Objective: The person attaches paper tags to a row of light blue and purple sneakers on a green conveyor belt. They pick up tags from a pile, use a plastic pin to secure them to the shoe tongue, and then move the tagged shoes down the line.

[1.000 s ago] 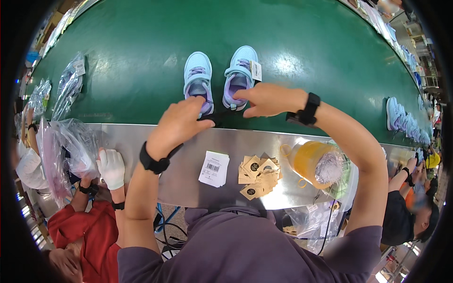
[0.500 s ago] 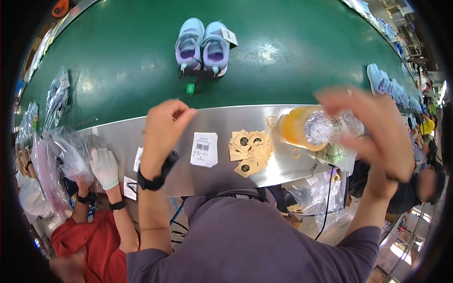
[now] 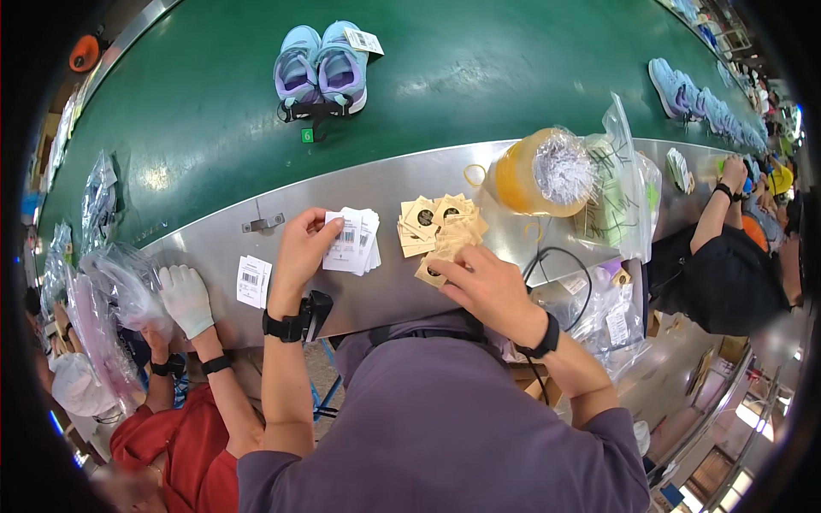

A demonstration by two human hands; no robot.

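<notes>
My left hand [image 3: 301, 252] rests on the steel ledge [image 3: 282, 218], its fingers on a small stack of white barcode labels [image 3: 352, 240]. My right hand [image 3: 483, 285] sits over the near edge of a pile of tan cardboard tags [image 3: 438, 224], pinching one tag. A pair of light blue and purple child's shoes [image 3: 320, 70] with a white hang tag lies on the green conveyor belt [image 3: 479, 68], well beyond both hands.
Two more white labels [image 3: 253, 280] lie left on the ledge. A yellow roll under plastic wrap [image 3: 544, 171] and clear bags [image 3: 623, 188] stand right. A co-worker's white-gloved hand [image 3: 185, 297] holds plastic bags at left. More blue shoes [image 3: 677, 89] ride the belt far right, near another worker.
Both hands left the shoe pair and came back to the ledge. The left hand now touches the label stack, the right hand the tan tags. The shoes sit farther up the belt.
</notes>
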